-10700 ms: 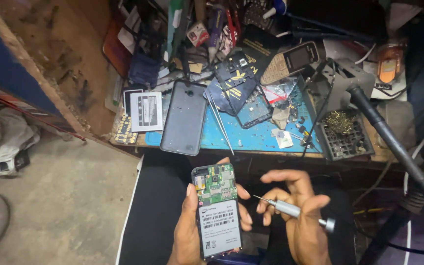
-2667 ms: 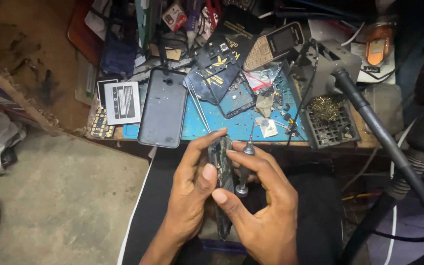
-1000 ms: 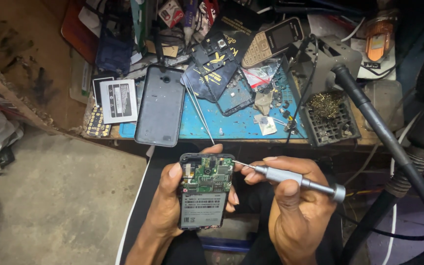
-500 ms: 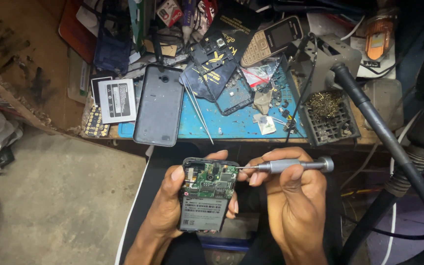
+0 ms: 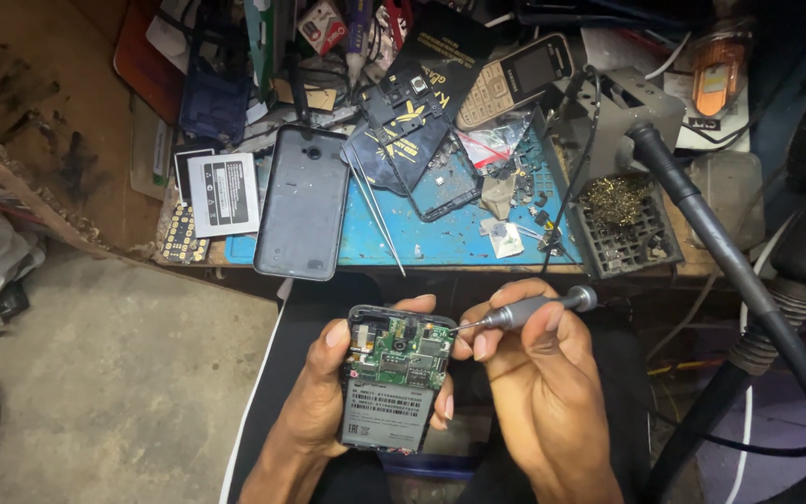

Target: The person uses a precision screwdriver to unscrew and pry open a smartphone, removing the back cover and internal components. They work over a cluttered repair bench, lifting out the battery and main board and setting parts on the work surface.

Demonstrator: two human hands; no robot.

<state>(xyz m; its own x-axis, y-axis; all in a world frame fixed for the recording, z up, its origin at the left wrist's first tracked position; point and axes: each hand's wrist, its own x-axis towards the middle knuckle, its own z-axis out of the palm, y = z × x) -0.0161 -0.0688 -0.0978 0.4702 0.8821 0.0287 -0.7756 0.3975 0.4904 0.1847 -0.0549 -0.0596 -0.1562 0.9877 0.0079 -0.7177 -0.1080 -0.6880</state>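
Opened phone (image 5: 392,387) in left hand (image 5: 314,397), screwdriver (image 5: 524,311) in right hand (image 5: 534,383).

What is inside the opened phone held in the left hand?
Inside the opened phone, a green circuit board fills the upper part, and a labelled grey battery sits below it. The screwdriver tip reaches the board's right edge. Anything beneath the board and battery is covered.

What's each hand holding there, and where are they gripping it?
The left hand cradles an opened phone by its long edges. The right hand pinches a small screwdriver around its handle, tip at the phone's upper right edge.
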